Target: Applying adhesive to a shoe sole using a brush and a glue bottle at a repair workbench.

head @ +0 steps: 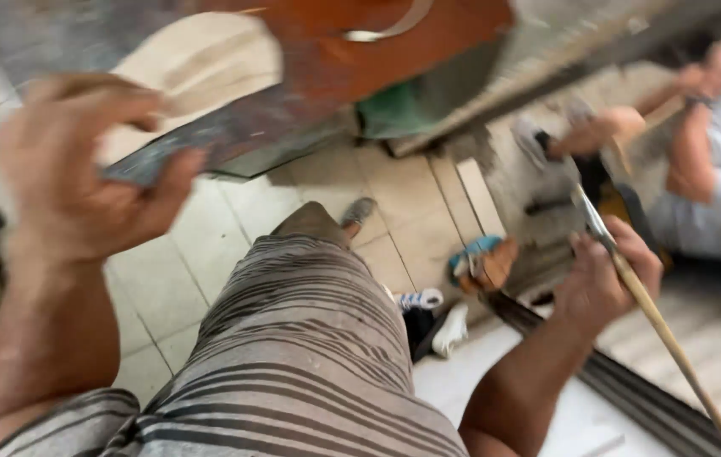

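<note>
Left hand point(81, 173) closed on the edge of a grey board point(233, 131), held up high at the left, thumb under and fingers over, much blurred. Right hand point(606, 275) gripped around a thin wooden stick point(669, 338), with a flat metal blade point(591, 216) at its upper end, low at the right. Between the arms, a striped shirt point(301, 355) over the pale tile floor point(403, 199). Farther right, another person point(716, 161) seated.

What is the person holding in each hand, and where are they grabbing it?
The right hand grips a brush near the top of its wooden handle. The left hand holds a flat, paint-stained board by its lower edge.
</note>
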